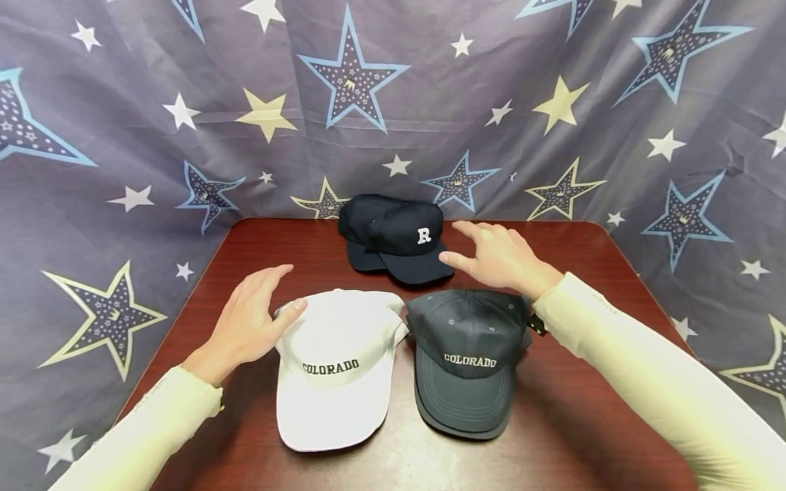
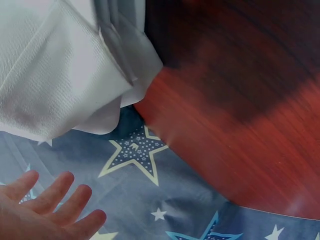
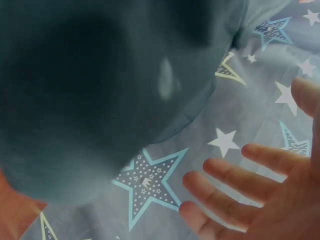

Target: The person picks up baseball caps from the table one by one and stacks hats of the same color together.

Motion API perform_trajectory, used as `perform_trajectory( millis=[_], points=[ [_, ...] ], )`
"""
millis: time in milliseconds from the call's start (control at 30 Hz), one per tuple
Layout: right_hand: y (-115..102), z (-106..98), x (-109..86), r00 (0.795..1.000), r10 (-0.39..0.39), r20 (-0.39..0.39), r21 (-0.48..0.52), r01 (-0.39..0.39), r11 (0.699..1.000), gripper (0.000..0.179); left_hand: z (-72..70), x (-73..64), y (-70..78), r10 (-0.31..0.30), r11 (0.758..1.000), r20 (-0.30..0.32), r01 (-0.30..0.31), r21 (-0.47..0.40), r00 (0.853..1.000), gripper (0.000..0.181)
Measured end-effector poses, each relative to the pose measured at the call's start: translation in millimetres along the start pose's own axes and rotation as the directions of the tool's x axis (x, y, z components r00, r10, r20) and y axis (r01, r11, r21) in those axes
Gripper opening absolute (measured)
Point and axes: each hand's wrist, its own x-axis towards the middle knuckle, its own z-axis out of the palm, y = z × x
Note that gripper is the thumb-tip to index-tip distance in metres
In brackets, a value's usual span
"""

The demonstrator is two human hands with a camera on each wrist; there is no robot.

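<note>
A white baseball cap point(image 1: 338, 327) marked COLORADO lies at the front left, brim toward me. My left hand point(image 1: 250, 320) hovers at its left edge, fingers spread and nothing held; its thumb overlaps the crown in the head view. Beside the white cap lies a dark grey baseball cap point(image 1: 469, 334), also marked COLORADO, with a second brim edge showing under its own. Farther back, a navy baseball cap point(image 1: 408, 232) with a white R overlaps another navy cap point(image 1: 356, 225). My right hand point(image 1: 497, 256) is held near the R cap's brim, fingers loosely extended; whether its thumb touches it I cannot tell.
All the caps lie on a reddish-brown wooden table point(image 1: 245, 249). A grey cloth with stars point(image 1: 393, 150) hangs behind the table and along both sides, close to its edges. My right forearm passes just beside the dark grey cap.
</note>
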Motion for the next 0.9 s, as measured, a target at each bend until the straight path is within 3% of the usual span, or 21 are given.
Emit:
perform_trajectory(
  millis=[467,900],
  points=[
    [6,11,57.0,0.975,0.065,0.212,-0.039,-0.058,0.998,0.090,0.1,-7.1,1.3,-0.004,1.000,-0.005,0.004,0.006,1.000,0.068],
    [7,30,101.0,0.945,0.100,0.310,-0.059,-0.086,0.995,0.095,3.1,-7.6,1.3,-0.005,1.000,0.010,0.005,0.029,1.000,0.069]
  ],
)
